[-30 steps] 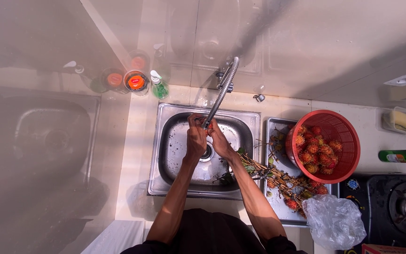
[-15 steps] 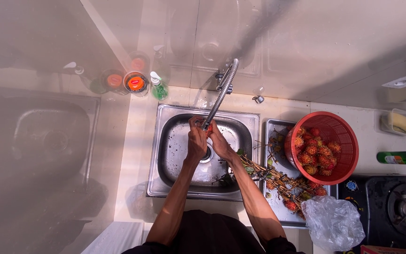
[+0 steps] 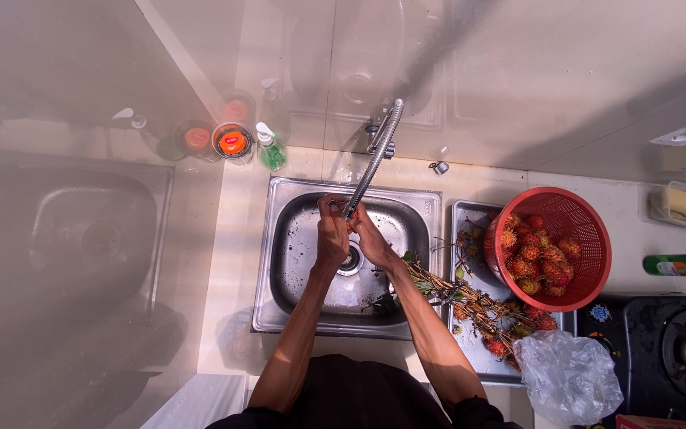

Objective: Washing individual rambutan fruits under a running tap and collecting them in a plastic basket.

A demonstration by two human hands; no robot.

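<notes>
Both my hands are together over the steel sink (image 3: 295, 238), right under the end of the long bendy tap (image 3: 375, 159). My left hand (image 3: 332, 237) and my right hand (image 3: 368, 238) close around a small red spiky fruit (image 3: 352, 216), of which only a sliver shows between the fingers. A bundle of leafy twigs with more red spiky fruits (image 3: 470, 306) lies across the sink's right rim onto the metal tray (image 3: 464, 218). A red basket (image 3: 577, 218) holding several of the same fruits stands on that tray.
A green soap bottle (image 3: 271, 151) and an orange-lidded jar (image 3: 233, 143) stand behind the sink at the left. A crumpled clear plastic bag (image 3: 569, 373), a gas hob (image 3: 680, 349), a green bottle (image 3: 684, 264) and a small tub (image 3: 683, 205) sit to the right.
My hands have stayed under the tap with only small rubbing shifts. Nothing else has moved.
</notes>
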